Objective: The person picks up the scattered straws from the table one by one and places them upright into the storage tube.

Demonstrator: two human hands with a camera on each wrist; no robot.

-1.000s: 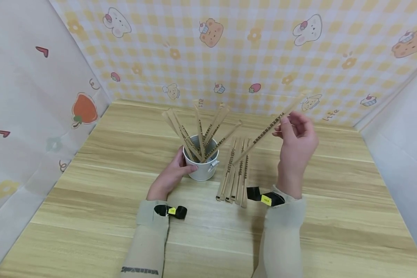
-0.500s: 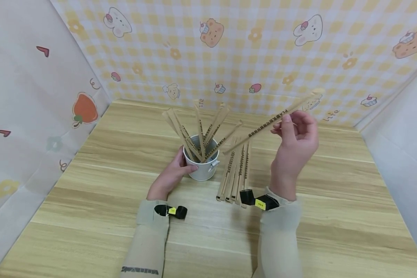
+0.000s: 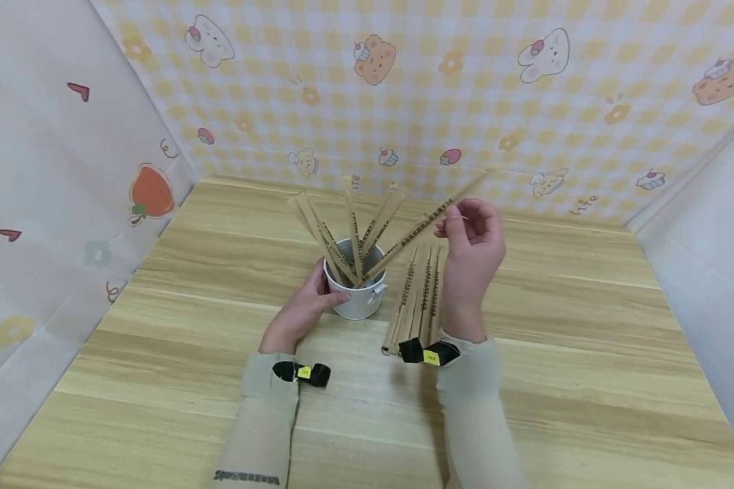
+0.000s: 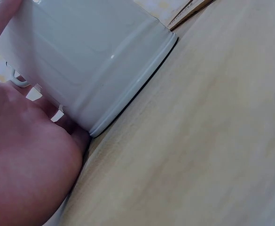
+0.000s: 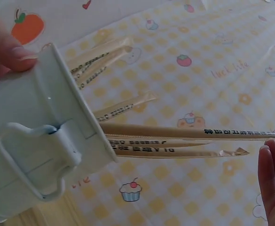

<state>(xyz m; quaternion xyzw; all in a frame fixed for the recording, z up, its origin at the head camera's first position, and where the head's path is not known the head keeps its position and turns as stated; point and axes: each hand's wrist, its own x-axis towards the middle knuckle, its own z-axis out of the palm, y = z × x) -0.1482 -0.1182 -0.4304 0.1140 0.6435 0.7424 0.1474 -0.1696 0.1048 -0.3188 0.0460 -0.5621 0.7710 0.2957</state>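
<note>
My left hand [image 3: 302, 305] holds a small white metal bucket [image 3: 356, 305] from its left side, thumb across the front; the left wrist view shows the palm [image 4: 29, 155] against the bucket wall [image 4: 85, 56]. Several paper-wrapped straws [image 3: 355, 227] lean outward in the bucket. Between thumb and fingers, my right hand [image 3: 472, 261] pinches another wrapped straw [image 3: 433, 219], slanted down to the left. Its lower end is at the bucket's mouth; how deep it reaches cannot be told. In the right wrist view this straw [image 5: 189, 133] runs from the fingers to the rim.
A row of several wrapped straws [image 3: 411, 299] lies on the wooden table [image 3: 587, 326] right of the bucket, partly under my right wrist. A small handle [image 5: 43, 174] juts from the bucket's side. A checked cloth [image 3: 416, 102] stands behind the table.
My right hand has moved left with the straw, bringing its lower end from above the row of straws to the bucket's mouth. The left hand and bucket have stayed in place.
</note>
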